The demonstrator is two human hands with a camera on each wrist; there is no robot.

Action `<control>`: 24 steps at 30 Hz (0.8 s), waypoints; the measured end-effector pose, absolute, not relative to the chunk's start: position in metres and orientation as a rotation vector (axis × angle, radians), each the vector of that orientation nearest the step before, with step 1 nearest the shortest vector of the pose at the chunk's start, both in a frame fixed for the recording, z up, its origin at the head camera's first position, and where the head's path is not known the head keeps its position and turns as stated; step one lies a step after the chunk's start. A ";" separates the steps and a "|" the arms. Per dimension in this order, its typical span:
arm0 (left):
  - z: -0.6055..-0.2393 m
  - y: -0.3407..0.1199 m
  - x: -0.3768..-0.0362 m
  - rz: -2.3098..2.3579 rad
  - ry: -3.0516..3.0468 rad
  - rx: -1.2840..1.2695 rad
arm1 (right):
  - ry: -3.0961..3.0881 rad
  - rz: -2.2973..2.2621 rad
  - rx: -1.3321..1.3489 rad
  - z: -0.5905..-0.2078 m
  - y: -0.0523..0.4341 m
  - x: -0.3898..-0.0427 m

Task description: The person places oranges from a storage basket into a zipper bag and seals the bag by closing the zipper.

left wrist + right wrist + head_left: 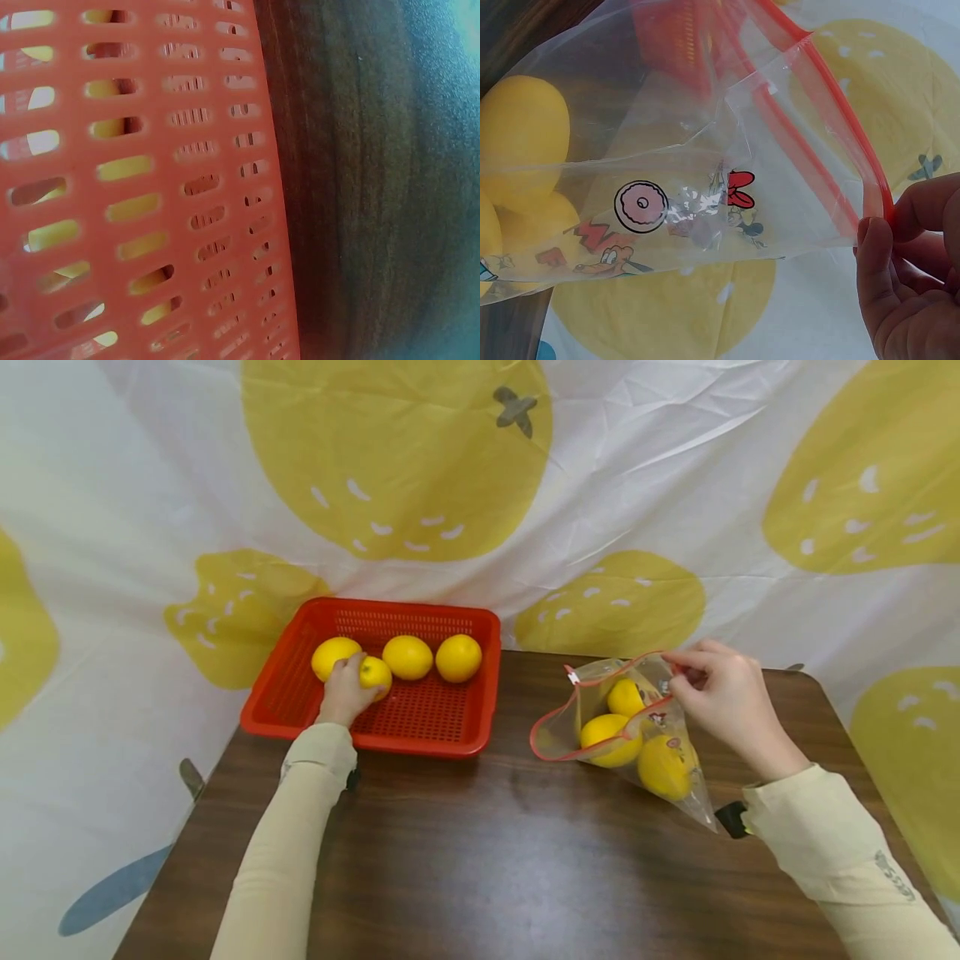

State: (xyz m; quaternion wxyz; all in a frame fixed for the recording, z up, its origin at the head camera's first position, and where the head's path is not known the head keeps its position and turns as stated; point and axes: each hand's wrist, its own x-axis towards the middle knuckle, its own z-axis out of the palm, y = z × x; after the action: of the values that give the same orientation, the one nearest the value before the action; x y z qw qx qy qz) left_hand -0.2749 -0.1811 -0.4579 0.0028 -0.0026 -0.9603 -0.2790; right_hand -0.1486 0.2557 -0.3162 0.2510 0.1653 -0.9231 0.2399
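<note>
In basket (450, 727), left hand (345, 692) gripping lemon (376, 674) (curled)

The left hand (343, 691) covers part of the lemon (375, 675) it grips in the red basket (285, 693). From the left wrist, lemons show only as blurred yellow behind basket slots. The right-wrist frame cuts off the right hand (911, 289).

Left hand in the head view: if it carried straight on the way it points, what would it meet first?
The left hand grips a yellow lemon in the red plastic basket. Straight ahead, probably the basket's far wall; depth is unclear.
</note>
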 end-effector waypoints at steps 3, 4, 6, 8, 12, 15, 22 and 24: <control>-0.459 -0.182 -0.276 -0.876 -3.030 0.007 | -2.508 0.651 0.453 -0.316 0.256 -0.149; -0.459 -0.182 -0.276 -0.876 -3.034 0.013 | -2.506 0.652 0.455 -0.316 0.256 -0.149; -0.459 -0.182 -0.277 -0.872 -3.038 0.019 | -2.508 0.651 0.455 -0.317 0.256 -0.149; -0.458 -0.181 -0.277 -0.873 -3.034 0.025 | -2.509 0.650 0.454 -0.317 0.256 -0.149; -0.458 -0.180 -0.276 -0.866 -3.025 0.029 | -2.511 0.643 0.450 -0.317 0.256 -0.149; -0.456 -0.180 -0.274 -0.859 -3.028 0.027 | -2.510 0.643 0.448 -0.317 0.256 -0.149; -0.450 -0.178 -0.269 -0.858 -3.056 -0.002 | -2.512 0.641 0.444 -0.318 0.257 -0.148; -0.448 -0.177 -0.266 -0.864 -3.057 -0.029 | -2.511 0.639 0.443 -0.318 0.257 -0.148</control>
State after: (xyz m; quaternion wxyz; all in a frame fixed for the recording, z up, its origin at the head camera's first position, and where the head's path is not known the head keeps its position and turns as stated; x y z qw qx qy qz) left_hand -0.2664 -0.1766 -0.4480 -0.0174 -0.0090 -0.9621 -0.2719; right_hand -0.1484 0.2567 -0.3181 0.2535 0.1632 -0.9241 0.2349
